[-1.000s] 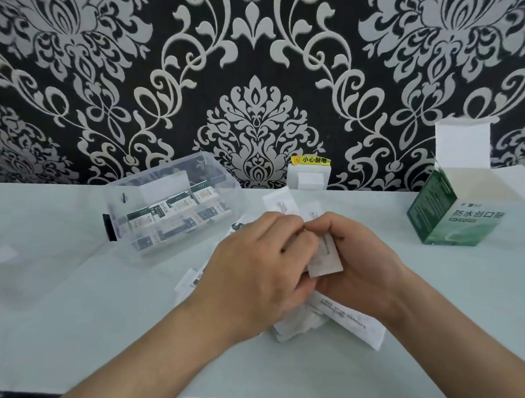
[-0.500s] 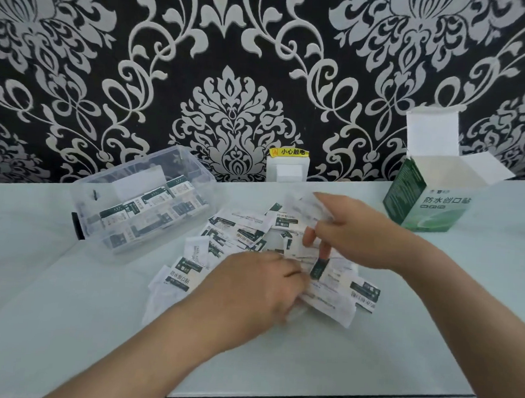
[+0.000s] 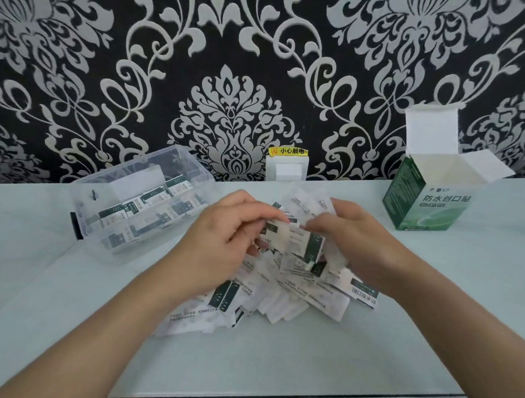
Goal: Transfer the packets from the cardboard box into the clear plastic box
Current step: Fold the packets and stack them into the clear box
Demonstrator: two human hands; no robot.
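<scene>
I see the packets [image 3: 304, 293] in a loose heap on the worktop [image 3: 306, 361], directly under both hands and spilling out toward the wrists. A few of them are lifted off the heap and held between the hands. The left hand [image 3: 222, 236] has its fingers curled and pinches this bunch from its own side. The right hand [image 3: 353, 244] grips the same bunch from the other side, fingers bent round the white and dark green wrappers. The fingertips of the two hands almost meet over the bunch.

On the outer side of the left hand, near it and a little farther from me, sits the clear plastic box [image 3: 138, 203], open at the top, with more packets showing through its walls. Beyond the right hand and off to its outer side, well apart from it, the green cardboard box [image 3: 423, 205] stands upright with its white flaps open.

Straight past the hands, where the worktop meets the wall, I make out a white wall plate [image 3: 286, 169] with a yellow label [image 3: 288, 151] above it. Black and silver patterned wallpaper [image 3: 233, 58] fills the background.
</scene>
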